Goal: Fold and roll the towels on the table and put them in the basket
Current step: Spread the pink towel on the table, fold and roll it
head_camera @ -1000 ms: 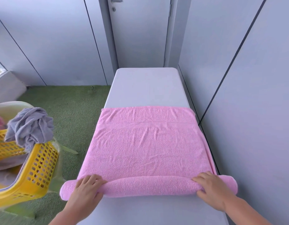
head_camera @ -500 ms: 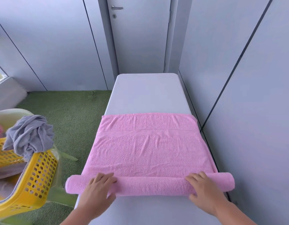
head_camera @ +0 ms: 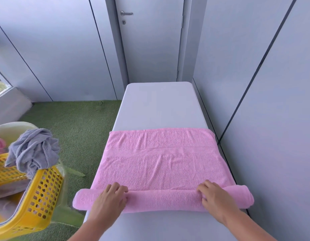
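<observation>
My left grip (head_camera: 110, 197) and right grip (head_camera: 216, 197) both sit on the rolled end of the pink towel (head_camera: 161, 167), fingers curled over the roll's top. The roll runs between the grips and sticks out past each. The unrolled part lies flat just beyond them on the table (head_camera: 159, 105). The yellow basket (head_camera: 41, 193) is well left of the left grip, off the table, with a grey towel (head_camera: 34, 150) draped over its rim.

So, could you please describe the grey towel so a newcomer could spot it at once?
Start at the white table and look left, across the green turf, to the yellow perforated basket. The grey towel hangs crumpled over its rim. It is the only grey cloth, bunched rather than spread out like the pink towel on the table.
</observation>
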Action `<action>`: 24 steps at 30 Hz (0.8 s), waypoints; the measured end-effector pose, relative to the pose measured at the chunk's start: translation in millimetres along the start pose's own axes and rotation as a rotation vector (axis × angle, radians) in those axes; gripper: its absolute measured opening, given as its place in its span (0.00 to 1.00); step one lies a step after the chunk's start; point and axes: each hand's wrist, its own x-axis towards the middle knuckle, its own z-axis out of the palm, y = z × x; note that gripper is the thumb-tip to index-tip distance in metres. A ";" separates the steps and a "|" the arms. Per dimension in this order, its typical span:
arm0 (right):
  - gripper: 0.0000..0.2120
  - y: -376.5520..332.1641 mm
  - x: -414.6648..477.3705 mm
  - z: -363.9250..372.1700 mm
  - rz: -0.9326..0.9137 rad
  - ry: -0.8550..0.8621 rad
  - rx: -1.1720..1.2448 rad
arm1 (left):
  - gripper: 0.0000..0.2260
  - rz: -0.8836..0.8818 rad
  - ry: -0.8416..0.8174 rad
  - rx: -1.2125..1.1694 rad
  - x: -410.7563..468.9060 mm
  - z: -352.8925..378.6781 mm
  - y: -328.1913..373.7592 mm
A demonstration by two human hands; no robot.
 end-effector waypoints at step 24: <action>0.20 13.5 8.2 13.9 -0.049 0.052 0.001 | 0.04 0.038 0.021 -0.064 10.4 5.8 6.0</action>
